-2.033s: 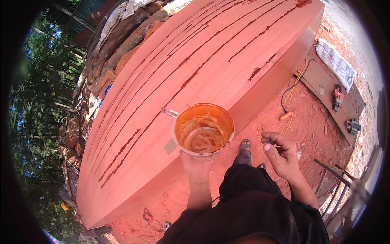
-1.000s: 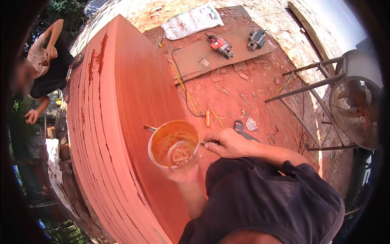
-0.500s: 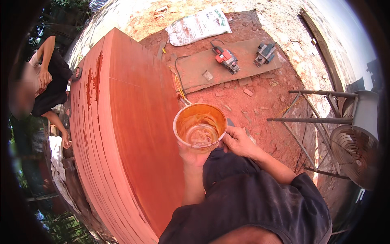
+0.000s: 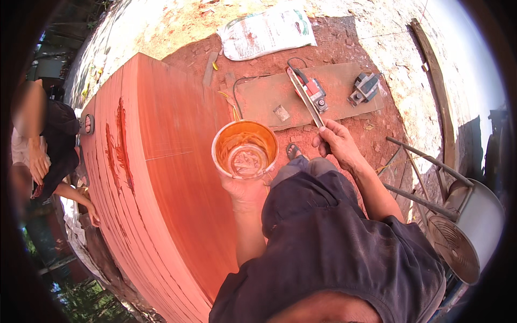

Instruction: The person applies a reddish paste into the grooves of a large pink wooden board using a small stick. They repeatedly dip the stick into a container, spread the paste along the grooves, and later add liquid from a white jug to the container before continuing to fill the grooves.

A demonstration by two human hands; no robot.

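My left hand (image 4: 240,187) grips an orange plastic tub (image 4: 219,142) from below and tilts its open mouth toward me. Reddish-brown residue smears the tub's inner wall and bottom. Off to the right, my right hand (image 4: 335,141) pinches the near end of a long, thin, flat stick (image 4: 305,99), which points up and away from me. To the left of the tub lies a large reddish wooden block (image 4: 177,188), its smooth face close to my left forearm. Dark red wet streaks (image 4: 123,142) mark its grooved side.
A red hand planer (image 4: 316,92) and a grey planer (image 4: 365,87) lie on a board (image 4: 258,102) on the ground. Beyond is a white sack (image 4: 267,35). A metal-framed fan (image 4: 455,242) stands at right. Left of the block, another person's hand (image 4: 92,214) rests beside it.
My right hand has left the tub and moved right and forward, now holding the flat stick. The tub has shifted slightly left and up in my left hand.
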